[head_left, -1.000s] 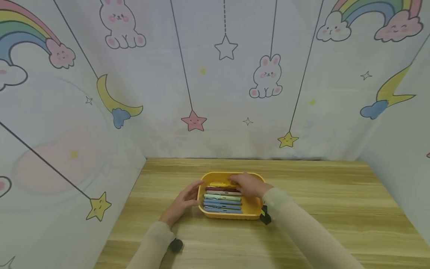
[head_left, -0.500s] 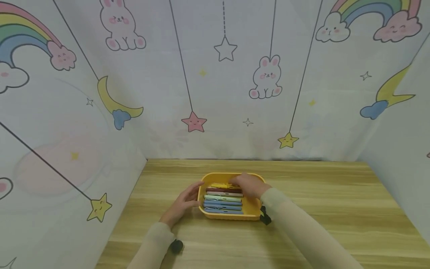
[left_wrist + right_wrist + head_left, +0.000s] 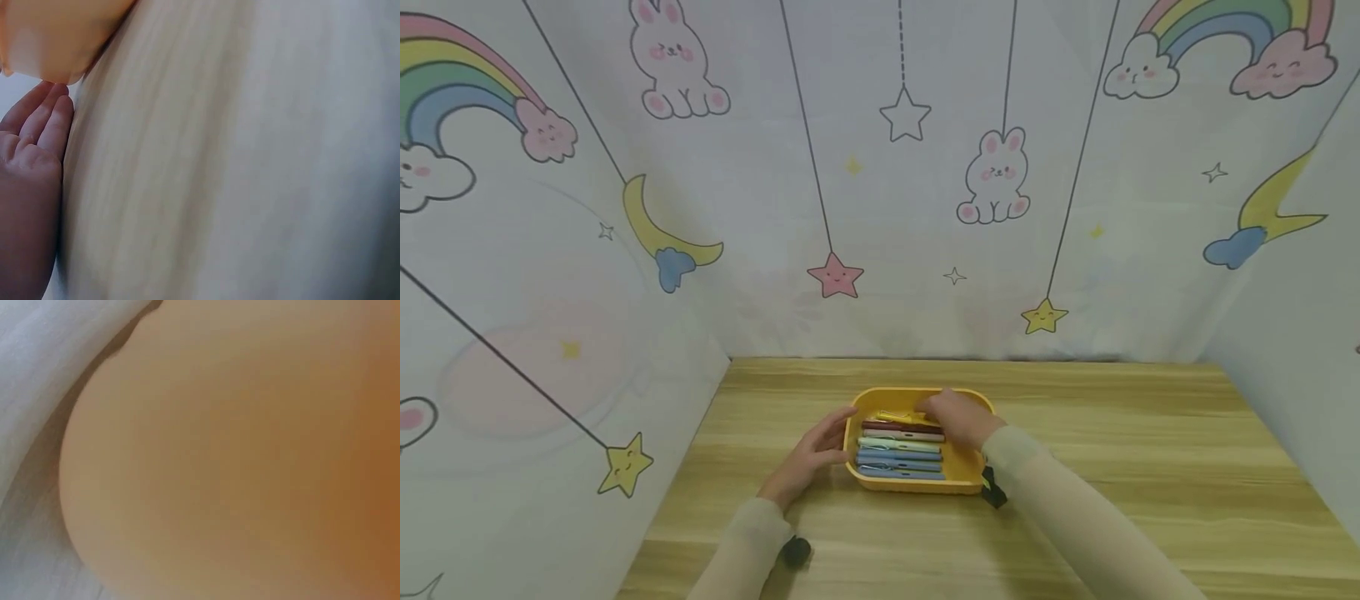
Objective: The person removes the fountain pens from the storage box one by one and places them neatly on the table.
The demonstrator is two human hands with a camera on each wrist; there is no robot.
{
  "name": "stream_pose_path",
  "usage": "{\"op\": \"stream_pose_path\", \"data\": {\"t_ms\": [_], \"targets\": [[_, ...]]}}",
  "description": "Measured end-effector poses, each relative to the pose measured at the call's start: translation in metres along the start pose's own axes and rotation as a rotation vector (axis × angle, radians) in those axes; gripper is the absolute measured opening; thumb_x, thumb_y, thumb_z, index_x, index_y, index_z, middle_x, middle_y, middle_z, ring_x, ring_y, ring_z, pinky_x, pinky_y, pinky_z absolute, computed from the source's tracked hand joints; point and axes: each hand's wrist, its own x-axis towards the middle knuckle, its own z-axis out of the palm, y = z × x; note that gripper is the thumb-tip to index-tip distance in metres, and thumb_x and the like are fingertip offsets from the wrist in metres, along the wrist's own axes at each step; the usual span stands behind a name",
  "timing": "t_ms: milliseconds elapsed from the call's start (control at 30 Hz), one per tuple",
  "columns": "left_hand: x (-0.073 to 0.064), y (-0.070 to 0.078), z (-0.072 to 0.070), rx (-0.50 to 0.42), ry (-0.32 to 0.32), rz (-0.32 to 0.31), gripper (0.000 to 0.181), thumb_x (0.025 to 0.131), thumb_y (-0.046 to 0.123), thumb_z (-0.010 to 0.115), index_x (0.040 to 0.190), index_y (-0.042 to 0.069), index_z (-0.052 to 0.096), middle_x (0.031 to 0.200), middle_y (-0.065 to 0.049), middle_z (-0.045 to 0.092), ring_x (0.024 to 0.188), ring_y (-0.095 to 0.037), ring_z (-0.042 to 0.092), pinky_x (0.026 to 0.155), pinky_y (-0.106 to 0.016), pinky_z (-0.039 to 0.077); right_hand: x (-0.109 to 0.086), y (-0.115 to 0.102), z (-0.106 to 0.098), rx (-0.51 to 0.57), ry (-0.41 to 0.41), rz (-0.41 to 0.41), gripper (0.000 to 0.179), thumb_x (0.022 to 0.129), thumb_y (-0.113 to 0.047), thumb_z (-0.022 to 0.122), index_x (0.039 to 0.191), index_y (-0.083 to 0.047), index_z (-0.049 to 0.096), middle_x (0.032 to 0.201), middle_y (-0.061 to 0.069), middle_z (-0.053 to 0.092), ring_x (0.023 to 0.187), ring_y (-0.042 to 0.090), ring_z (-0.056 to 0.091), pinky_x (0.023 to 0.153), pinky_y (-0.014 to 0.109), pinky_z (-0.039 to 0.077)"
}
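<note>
A yellow plastic basket (image 3: 917, 486) stands on the wooden table with pens lying side by side in its left part. At its left end is my left hand (image 3: 805, 460), the fingers extended along the wall; in the left wrist view the straight fingers (image 3: 53, 122) reach the basket's base. My right hand (image 3: 964, 418) reaches over the right side and pinches the right end of a yellow pen (image 3: 893, 416) by the far wall. Nearer lie a dark red pen (image 3: 895, 427), a pale pink one, a light green pen (image 3: 898, 446) and blue pens (image 3: 898, 465). The right wrist view is filled by the basket's wall (image 3: 219, 456).
Bare wood tabletop (image 3: 1120, 467) extends around the basket. A white cloth backdrop (image 3: 917, 317) printed with rabbits, stars and rainbows closes off the back and both sides. Dark wrist-worn devices sit below each sleeve.
The yellow pen has shifted slightly to the right within the basket, along with small movement of my right fingers. My left hand stays at the left end. The head view has tilted slightly.
</note>
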Motion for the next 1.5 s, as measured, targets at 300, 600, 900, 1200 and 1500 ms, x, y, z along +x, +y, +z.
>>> {"op": "stream_pose_path", "data": {"t_ms": [300,600,900,1200,1500], "targets": [[-0.001,0.002,0.002,-0.004,-0.017,0.01,0.069,0.1,0.004,0.064,0.163,0.014,0.036,0.168,-0.021,0.033,0.154,-0.044,0.032,0.124,-0.061,0.024,-0.006,-0.001,0.001,0.054,0.027,0.074,0.03,0.098,0.014,0.058,0.104,-0.011,0.075,0.081,0.001,0.064,0.073,0.013,0.057,0.071,0.034,0.054],[-0.001,0.002,0.002,0.006,-0.026,0.018,0.069,0.101,0.005,0.064,0.163,0.014,0.036,0.168,-0.022,0.033,0.153,-0.044,0.033,0.123,-0.061,0.025,-0.012,0.002,-0.002,0.115,0.133,0.021,0.026,0.092,0.009,0.071,0.115,0.001,0.077,0.098,0.012,0.077,0.085,0.022,0.069,0.077,0.041,0.06],[0.0,0.002,0.001,0.007,-0.024,0.01,0.07,0.101,0.006,0.064,0.163,0.015,0.035,0.169,-0.021,0.032,0.154,-0.043,0.033,0.123,-0.059,0.026,-0.019,0.007,-0.004,0.214,0.188,0.075,0.03,0.095,-0.003,0.075,0.125,-0.001,0.076,0.113,0.011,0.077,0.099,0.024,0.073,0.087,0.042,0.062],[0.0,0.001,0.001,0.039,-0.005,-0.003,0.069,0.101,0.009,0.065,0.163,0.015,0.036,0.169,-0.02,0.031,0.154,-0.042,0.033,0.124,-0.057,0.027,-0.02,0.007,-0.007,0.223,0.216,0.065,0.023,0.097,-0.008,0.075,0.119,-0.007,0.08,0.109,0.004,0.079,0.091,0.013,0.068,0.08,0.033,0.059],[0.0,0.0,0.001,0.015,-0.009,0.019,0.069,0.1,0.008,0.066,0.162,0.016,0.038,0.168,-0.021,0.033,0.154,-0.042,0.034,0.123,-0.058,0.026,-0.023,-0.001,-0.013,0.253,0.267,0.101,0.019,0.099,-0.013,0.074,0.115,-0.007,0.082,0.1,0.002,0.076,0.089,0.014,0.067,0.079,0.035,0.059]]}}
